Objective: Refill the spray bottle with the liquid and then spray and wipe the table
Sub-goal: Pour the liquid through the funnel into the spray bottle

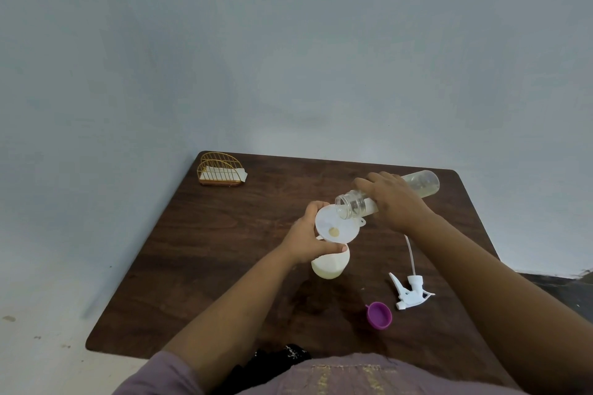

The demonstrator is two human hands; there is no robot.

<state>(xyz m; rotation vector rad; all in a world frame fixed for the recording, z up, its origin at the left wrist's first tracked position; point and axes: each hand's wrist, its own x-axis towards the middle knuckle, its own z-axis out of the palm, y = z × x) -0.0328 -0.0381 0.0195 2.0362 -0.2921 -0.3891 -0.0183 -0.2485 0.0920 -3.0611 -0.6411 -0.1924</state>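
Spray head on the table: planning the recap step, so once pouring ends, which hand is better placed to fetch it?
Probably the right hand: the spray head lies on its side, below it. The left hand steadies the funnel.

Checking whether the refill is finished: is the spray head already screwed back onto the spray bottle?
No, the spray head lies on the table, apart from the spray bottle, which has a funnel in its neck.
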